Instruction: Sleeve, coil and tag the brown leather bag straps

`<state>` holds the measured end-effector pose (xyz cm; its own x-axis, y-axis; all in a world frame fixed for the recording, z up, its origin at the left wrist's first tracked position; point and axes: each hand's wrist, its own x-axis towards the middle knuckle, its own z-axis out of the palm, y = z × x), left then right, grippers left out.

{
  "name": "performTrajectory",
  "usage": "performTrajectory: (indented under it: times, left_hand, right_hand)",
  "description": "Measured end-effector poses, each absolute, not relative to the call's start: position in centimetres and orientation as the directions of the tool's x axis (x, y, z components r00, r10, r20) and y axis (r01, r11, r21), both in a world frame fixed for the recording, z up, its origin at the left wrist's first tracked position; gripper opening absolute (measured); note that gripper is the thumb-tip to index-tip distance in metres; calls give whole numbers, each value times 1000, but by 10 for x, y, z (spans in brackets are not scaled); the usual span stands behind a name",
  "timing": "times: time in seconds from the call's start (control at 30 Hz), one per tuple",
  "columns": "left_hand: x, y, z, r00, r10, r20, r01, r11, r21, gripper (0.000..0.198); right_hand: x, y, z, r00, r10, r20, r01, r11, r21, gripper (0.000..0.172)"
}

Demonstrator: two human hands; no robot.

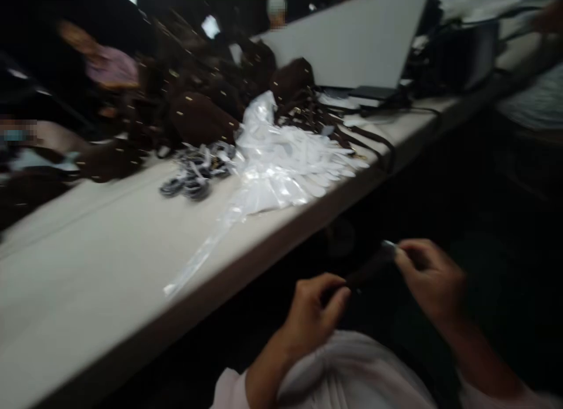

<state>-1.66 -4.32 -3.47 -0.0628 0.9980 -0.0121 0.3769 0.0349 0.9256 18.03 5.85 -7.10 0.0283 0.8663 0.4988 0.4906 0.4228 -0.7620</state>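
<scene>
Holding dark strap (369, 267), slanting up rightward

I'm looking along a pale tabletop (97, 268), its near edge running diagonally. Clear plastic bags (268, 174) are lying heaped by that edge, small dark coils (196, 171) are sitting just left, and dark brown pouches (202, 119) are crowding the far side.

Head-worn view, facing down, tilted

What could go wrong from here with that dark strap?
The dark strap is pinched between the left hand and right hand over a dark background, so if dropped it might be hard to find. The long clear plastic strip lies close to the table edge and could perhaps slide off.
</scene>
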Motion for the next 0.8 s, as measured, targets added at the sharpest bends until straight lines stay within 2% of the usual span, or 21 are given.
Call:
performTrajectory:
  times: [0.07, 0.2, 0.37, 0.47, 0.6, 0.7, 0.8]
  left_hand:
    - [-21, -36, -31, -72, 997, -36, 413, 63, 909, 23]
    - [-24, -25, -42, -21, 993, -113, 462, 110, 880, 23]
    - [-24, -28, -60, -2, 979, -205, 376, 191, 907, 25]
    - [-31, -34, -70, 34, 970, -241, 253, 225, 941, 27]
    - [-38, -44, -70, 27, 993, -119, 275, 107, 955, 20]
    - [-34, -40, -58, -42, 997, -57, 280, 66, 958, 16]
    - [-24, -23, -47, -76, 994, -74, 214, 89, 973, 17]
  right_hand:
    - [177, 47, -81, -35, 876, 481, 497, 433, -752, 6]
    - [151, 22, -94, -204, 901, 383, 383, 433, -816, 10]
    - [138, 8, -91, -336, 865, 374, 352, 483, -801, 12]
    - [156, 32, -92, -234, 878, 417, 403, 478, -780, 11]
    - [177, 61, -92, -58, 876, 478, 434, 453, -779, 9]
    - [172, 56, -86, -85, 869, 488, 394, 479, -784, 9]
    - [153, 36, -82, -189, 840, 509, 321, 543, -776, 9]
